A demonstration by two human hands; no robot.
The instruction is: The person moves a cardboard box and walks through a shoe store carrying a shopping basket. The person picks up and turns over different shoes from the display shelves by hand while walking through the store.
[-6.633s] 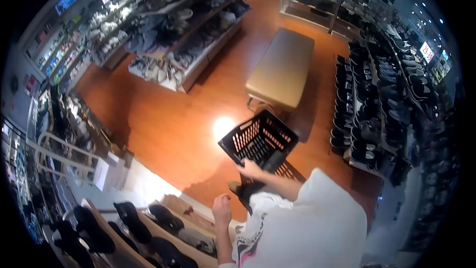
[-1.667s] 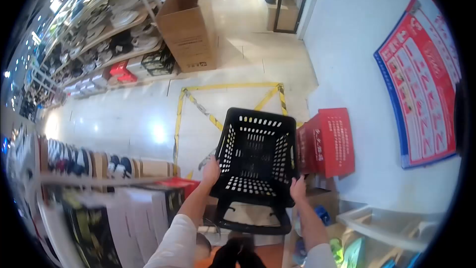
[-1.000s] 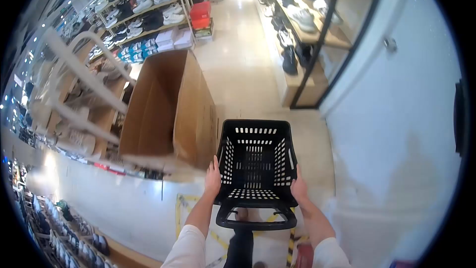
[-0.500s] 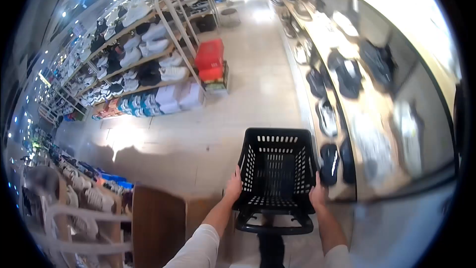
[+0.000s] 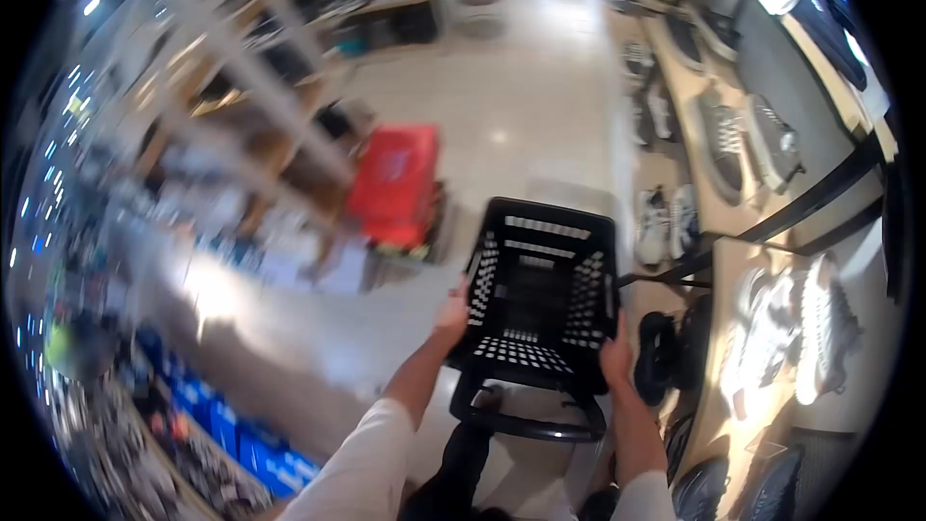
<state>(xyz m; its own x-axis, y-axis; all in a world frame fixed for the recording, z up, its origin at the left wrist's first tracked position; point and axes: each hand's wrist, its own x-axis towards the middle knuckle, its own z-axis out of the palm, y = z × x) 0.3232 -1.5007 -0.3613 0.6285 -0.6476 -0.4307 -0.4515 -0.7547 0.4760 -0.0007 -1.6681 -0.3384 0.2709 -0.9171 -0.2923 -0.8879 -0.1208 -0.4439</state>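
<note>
A black plastic shopping basket [image 5: 548, 208] with perforated walls is in front of me, seen from above and turned slightly. Its black handle [image 5: 526, 426] is folded out on the side nearest me. My left hand [image 5: 451, 315] is closed on the basket's left side, and my right hand [image 5: 614, 359] grips the right side. Fingertips are partly hidden against the basket walls. Inside, only dark plastic and rows of holes can be made out. Close to my right hand, a pair of dark shoes [image 5: 656, 357] sits on a low shelf.
Shelves of shoes line the right, with white sneakers [image 5: 762, 328] and grey sneakers [image 5: 723, 140] on wooden boards. A red shoebox stack [image 5: 395, 183] stands left of the aisle floor [image 5: 492, 106]. Blue boxes [image 5: 227, 429] lie lower left. A round stool [image 5: 479, 12] is farther ahead.
My view has moved forward along the aisle, so the red boxes look larger and nearer. The basket stays in both hands, now tilted a little and slightly higher in view.
</note>
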